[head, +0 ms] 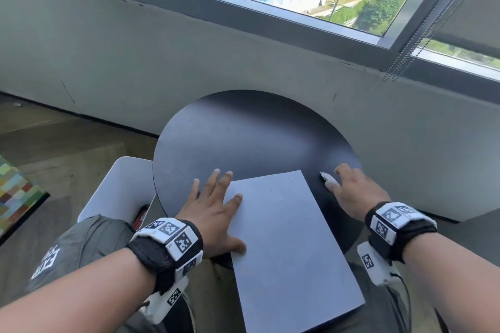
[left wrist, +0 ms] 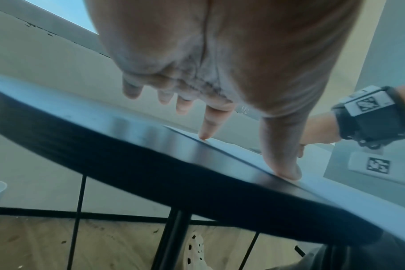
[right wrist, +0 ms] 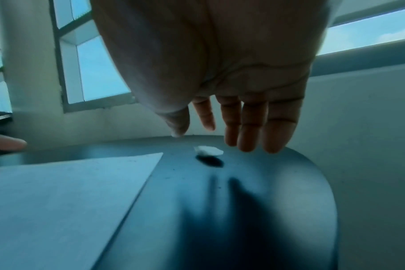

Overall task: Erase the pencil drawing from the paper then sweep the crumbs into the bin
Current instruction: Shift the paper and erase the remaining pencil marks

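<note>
Smooth rectangular paper [head: 292, 249] lay on the matte black round table [head: 243, 132], pinned by the flat, spread left hand [head: 213, 211]. The right hand [head: 357, 192], fingers straight, hovered over the small white eraser [head: 328, 177], centre right.

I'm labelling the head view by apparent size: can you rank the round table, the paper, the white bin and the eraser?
1. round table
2. paper, though nearness to the camera enlarges it
3. white bin, partly hidden
4. eraser

Paper [head: 284, 246] on table [head: 243, 130]; eraser [head: 326, 176] right; bin [head: 119, 189] left.
</note>
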`<state>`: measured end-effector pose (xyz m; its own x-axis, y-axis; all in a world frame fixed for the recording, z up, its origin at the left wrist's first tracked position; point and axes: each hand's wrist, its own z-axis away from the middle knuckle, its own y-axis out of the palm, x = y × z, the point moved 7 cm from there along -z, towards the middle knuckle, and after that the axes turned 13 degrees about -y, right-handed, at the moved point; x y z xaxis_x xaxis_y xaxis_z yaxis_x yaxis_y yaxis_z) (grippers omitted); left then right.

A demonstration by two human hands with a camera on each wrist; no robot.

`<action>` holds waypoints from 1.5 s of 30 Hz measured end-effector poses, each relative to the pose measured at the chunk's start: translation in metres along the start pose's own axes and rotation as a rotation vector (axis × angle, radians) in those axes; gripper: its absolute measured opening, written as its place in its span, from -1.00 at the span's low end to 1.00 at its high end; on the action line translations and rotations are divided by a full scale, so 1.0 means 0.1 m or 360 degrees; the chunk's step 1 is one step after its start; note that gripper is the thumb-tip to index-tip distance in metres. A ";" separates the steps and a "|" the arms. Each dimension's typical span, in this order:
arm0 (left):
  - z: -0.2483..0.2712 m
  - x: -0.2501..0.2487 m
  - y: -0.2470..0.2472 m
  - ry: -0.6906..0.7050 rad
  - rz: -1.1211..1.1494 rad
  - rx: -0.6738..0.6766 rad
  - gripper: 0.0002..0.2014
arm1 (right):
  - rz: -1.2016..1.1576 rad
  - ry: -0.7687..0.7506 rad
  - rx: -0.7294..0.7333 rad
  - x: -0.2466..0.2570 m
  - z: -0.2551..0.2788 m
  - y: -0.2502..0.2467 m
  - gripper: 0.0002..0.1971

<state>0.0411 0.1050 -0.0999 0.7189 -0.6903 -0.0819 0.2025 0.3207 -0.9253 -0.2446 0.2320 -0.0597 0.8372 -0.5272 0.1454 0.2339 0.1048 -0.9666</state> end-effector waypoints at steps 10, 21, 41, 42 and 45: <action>-0.05 0.08 -0.14 -0.0096 0.0201 -0.0007 0.03 | -0.0276 -0.0166 0.0266 0.45 0.39 0.35 -0.67; -0.14 0.29 -0.46 -0.0110 0.1231 -0.0236 -0.48 | -0.0631 -0.0077 0.0116 0.52 0.17 0.24 -0.46; 0.10 0.42 -1.72 0.0312 0.2429 -0.0574 -0.93 | -0.1723 -0.0752 -0.0954 0.91 0.51 -1.47 -0.75; 0.14 0.41 -1.78 0.0348 0.2458 -0.0615 -0.90 | -0.1666 -0.0836 -0.1010 0.98 0.57 -1.55 -0.71; 0.21 0.41 -1.84 0.0376 0.2473 -0.0670 -0.84 | -0.1589 -0.0970 -0.1077 1.09 0.64 -1.60 -0.67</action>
<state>0.0468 0.0310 0.0747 -0.0745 0.0195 -0.9970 -0.7952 0.6022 0.0711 -0.1587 0.2121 0.1242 0.5799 0.3403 0.7402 0.7270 -0.6261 -0.2817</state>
